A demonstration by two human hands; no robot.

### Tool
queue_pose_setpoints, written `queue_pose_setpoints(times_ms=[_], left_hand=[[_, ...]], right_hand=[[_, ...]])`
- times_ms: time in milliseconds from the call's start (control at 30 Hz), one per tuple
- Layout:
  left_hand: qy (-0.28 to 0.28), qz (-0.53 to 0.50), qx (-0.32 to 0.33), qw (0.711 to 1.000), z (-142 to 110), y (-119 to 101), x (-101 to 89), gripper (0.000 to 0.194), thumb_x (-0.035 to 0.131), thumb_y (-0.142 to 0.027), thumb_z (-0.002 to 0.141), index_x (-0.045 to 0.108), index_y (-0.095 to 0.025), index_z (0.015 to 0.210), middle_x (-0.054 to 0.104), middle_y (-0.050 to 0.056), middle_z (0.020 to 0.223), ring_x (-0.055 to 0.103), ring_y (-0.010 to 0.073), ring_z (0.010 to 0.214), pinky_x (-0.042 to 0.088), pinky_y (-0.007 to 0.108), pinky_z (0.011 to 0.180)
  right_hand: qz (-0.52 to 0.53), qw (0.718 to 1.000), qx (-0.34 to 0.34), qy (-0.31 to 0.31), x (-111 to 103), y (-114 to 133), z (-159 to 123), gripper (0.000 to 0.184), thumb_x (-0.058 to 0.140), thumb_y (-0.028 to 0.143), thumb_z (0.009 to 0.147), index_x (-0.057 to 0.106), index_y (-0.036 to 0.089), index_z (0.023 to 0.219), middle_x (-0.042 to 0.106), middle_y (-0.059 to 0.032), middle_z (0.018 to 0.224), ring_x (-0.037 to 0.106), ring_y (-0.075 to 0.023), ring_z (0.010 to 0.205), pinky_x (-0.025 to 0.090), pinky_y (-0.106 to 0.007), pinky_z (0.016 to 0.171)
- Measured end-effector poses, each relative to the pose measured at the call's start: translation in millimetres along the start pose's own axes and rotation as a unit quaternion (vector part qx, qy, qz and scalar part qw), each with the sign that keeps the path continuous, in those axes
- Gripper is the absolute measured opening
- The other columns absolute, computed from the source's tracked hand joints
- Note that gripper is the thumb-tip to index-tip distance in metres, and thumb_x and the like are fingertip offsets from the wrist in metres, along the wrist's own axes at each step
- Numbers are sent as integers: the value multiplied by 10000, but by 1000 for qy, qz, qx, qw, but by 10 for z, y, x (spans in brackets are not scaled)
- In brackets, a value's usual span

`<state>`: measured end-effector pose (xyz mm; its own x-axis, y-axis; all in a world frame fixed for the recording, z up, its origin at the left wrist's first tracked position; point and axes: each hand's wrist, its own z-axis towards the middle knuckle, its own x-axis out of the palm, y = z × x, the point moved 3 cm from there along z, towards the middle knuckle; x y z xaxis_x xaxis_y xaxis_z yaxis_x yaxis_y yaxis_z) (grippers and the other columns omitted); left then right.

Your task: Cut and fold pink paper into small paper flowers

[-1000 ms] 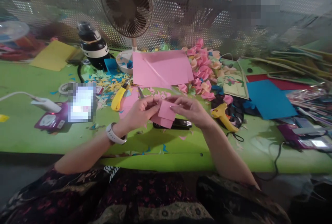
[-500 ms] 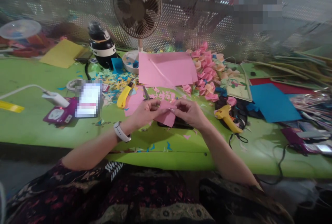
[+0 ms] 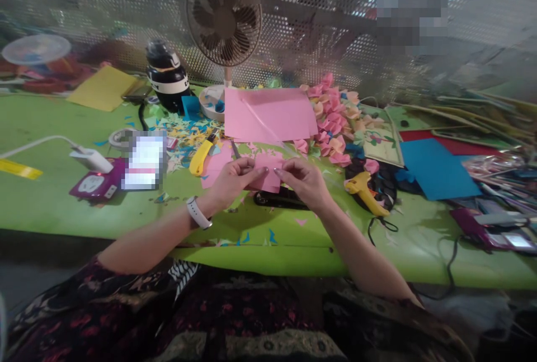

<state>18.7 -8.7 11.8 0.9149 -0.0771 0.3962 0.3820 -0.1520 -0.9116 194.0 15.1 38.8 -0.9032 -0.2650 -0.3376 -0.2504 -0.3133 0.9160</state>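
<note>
Between my two hands is a small piece of pink paper (image 3: pixel 268 177), held up over the table. My left hand (image 3: pixel 235 182) pinches its left side, and my right hand (image 3: pixel 305 182) pinches its right side with thumb and fingers. Just below the paper lies a black object (image 3: pixel 274 198), partly covered by my right hand; its kind is unclear. Pink paper scraps and a larger pink piece (image 3: pixel 215 169) lie behind my left hand, next to a yellow-handled cutter (image 3: pixel 201 156). Large pink sheets (image 3: pixel 271 116) rest farther back.
Folded pink paper flowers (image 3: pixel 333 121) are heaped at the back right. A yellow glue gun (image 3: pixel 367 193) sits right of my hand, its cord trailing forward. Blue paper (image 3: pixel 438 169) lies beyond it. At left are a lit phone (image 3: pixel 145 159), a black bottle (image 3: pixel 168 79) and a fan (image 3: pixel 224 15).
The pink paper has turned in my fingers and sits slightly higher, uncovering more of the black object below. Both hands still pinch it. The camera view has shifted slightly.
</note>
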Motion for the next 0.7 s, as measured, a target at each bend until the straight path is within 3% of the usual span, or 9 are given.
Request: queue_pose_setpoints(times_ms=[200, 433, 500, 600, 700], left_hand=[[-14, -9, 2, 1000, -7, 15, -19, 416, 917, -398, 580, 613, -162, 736, 708, -5, 780, 695, 140, 740, 584, 304, 735], [-24, -13, -8, 1000, 11, 24, -24, 418, 928, -392, 564, 604, -172, 710, 686, -29, 693, 652, 108, 637, 562, 260, 637], [-35, -18, -4, 999, 31, 24, -46, 422, 931, -395, 560, 609, -173, 718, 686, -31, 676, 633, 100, 602, 544, 246, 600], [-53, -15, 16, 998, 62, 7, -91, 413, 935, -379, 559, 618, -173, 726, 709, -20, 699, 646, 102, 623, 530, 231, 601], [-56, -18, 14, 998, 82, -13, -116, 396, 935, -359, 563, 643, -171, 752, 721, -18, 727, 657, 100, 653, 536, 227, 634]], right_hand=[[7, 1000, -1, -21, -8, 1, -5, 305, 723, 488, 790, 606, 216, 718, 605, -7, 700, 533, -135, 627, 467, -286, 561], [0, 999, -8, -38, -23, 11, -14, 261, 733, 440, 789, 624, 212, 722, 613, -6, 713, 531, -126, 620, 470, -281, 567], [-10, 998, -1, -61, -178, -49, 51, 242, 733, 435, 787, 639, 217, 742, 626, -7, 724, 538, -126, 614, 477, -279, 563], [-37, 992, 41, -116, -580, -246, 186, 312, 722, 502, 762, 616, 213, 711, 610, 4, 659, 548, -127, 581, 489, -283, 564], [-163, 979, 116, -49, -908, -480, 257, 332, 729, 482, 718, 603, 189, 628, 594, 5, 565, 536, -131, 532, 447, -276, 531]])
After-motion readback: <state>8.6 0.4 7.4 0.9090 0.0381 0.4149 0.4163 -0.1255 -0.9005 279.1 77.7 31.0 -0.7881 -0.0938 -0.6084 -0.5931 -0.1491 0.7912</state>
